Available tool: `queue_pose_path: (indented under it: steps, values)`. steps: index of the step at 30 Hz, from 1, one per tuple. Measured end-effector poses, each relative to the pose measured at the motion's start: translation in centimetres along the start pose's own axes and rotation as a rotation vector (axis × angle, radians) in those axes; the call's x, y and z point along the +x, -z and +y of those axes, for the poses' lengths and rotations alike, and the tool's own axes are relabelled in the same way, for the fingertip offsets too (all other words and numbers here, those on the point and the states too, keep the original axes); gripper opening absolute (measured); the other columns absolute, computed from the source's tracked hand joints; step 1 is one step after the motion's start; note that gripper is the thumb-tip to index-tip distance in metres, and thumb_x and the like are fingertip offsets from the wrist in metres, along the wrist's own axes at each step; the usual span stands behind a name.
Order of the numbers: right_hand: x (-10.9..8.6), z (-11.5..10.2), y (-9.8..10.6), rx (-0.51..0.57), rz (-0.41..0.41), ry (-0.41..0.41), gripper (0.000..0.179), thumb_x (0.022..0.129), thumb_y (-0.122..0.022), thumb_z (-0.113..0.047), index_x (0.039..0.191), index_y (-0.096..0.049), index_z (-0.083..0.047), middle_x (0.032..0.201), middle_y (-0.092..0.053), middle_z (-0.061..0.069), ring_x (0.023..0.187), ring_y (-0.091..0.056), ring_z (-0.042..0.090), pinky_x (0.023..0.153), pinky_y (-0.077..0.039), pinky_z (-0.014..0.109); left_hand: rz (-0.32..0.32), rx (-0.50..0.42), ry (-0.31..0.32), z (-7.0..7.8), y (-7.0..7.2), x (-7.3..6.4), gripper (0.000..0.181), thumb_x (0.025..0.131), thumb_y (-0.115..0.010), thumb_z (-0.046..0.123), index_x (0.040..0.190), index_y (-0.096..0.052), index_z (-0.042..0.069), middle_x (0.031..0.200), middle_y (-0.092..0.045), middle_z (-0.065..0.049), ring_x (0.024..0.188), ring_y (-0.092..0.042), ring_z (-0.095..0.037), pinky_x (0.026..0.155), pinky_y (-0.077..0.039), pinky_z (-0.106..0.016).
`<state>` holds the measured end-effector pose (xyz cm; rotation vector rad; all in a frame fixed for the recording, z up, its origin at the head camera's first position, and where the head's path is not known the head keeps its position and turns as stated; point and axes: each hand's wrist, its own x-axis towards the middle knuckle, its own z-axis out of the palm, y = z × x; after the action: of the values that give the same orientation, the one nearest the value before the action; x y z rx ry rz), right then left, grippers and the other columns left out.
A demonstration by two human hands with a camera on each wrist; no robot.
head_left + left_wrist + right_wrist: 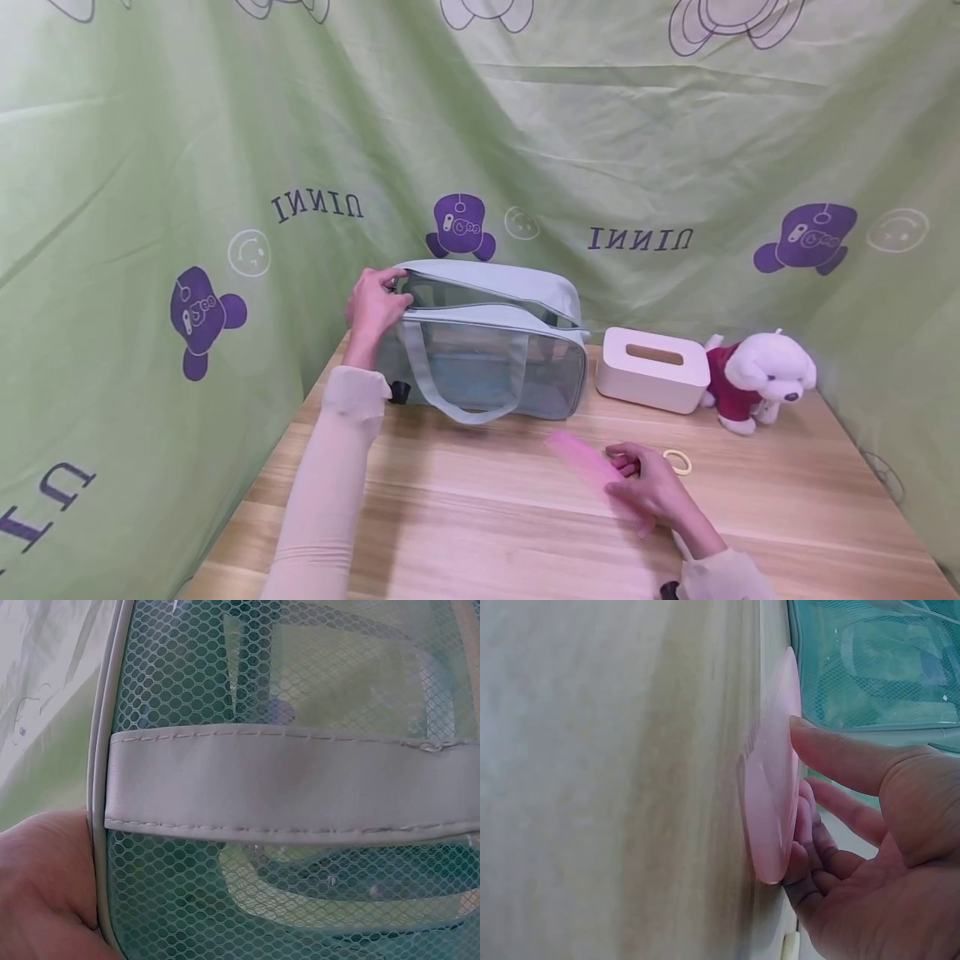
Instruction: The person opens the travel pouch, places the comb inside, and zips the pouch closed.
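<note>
A pale blue bag (553, 375) with see-through mesh sides stands upright at the back of the table, its zipped top gaping. My left hand (375, 304) grips the rim of that opening at the left end. In the left wrist view, part of the left hand (49, 892) shows beside the bag's piped edge and a wide strap (292, 784); its fingertips are hidden there. Lower right, my right hand (652, 483) pinches a pink comb (585, 462) between thumb and fingers, just above the tabletop. Fine teeth show along the comb (772, 787) in the right wrist view.
A cream ring (684, 472) lies on the wooden table (465, 508) just beyond my right hand. Right of the bag sits a white tissue box (645, 387), then a white plush dog (768, 367) in red clothing. A green printed curtain (405, 125) hangs behind and at both sides.
</note>
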<state>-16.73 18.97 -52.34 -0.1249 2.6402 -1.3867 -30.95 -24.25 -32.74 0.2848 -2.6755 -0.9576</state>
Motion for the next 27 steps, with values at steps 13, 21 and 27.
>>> queue_pose_path:
  steps: [13, 21, 27]
  values:
    - [0.6, -0.08, -0.12, -0.04, 0.012, 0.059, 0.046, 0.073, -0.084, 0.008, 0.117, -0.071, 0.006, 0.091, -0.071, 0.008, 0.078, -0.065, 0.015, 0.068, -0.054, 0.021, 0.001, 0.002, -0.002, -0.27, -0.07, -0.01, 0.053, 0.087, -0.074, 0.023, 0.139, -0.066, 0.029, 0.133, -0.058, -0.008, 0.123, -0.057, -0.036, 0.097, -0.046, -0.054]
    - [0.66, 0.23, 0.02, -0.046, 0.005, 0.063, 0.062, 0.069, -0.092, -0.001, 0.126, -0.068, 0.006, 0.103, -0.073, 0.012, 0.087, -0.068, 0.019, 0.072, -0.056, 0.023, 0.006, 0.002, -0.009, -0.08, -0.12, 0.03, 0.053, 0.086, -0.074, 0.022, 0.138, -0.067, 0.029, 0.131, -0.058, -0.007, 0.121, -0.058, -0.036, 0.096, -0.046, -0.054]
    - [0.55, 0.03, 0.02, -0.083, -0.058, 0.077, 0.052, 0.067, -0.093, -0.005, 0.114, -0.073, 0.001, 0.091, -0.07, 0.002, 0.081, -0.061, 0.014, 0.068, -0.051, 0.022, -0.003, 0.011, -0.003, 0.1, -0.2, 0.01, 0.054, 0.086, -0.076, 0.023, 0.139, -0.066, 0.03, 0.132, -0.058, -0.007, 0.122, -0.057, -0.035, 0.097, -0.046, -0.053]
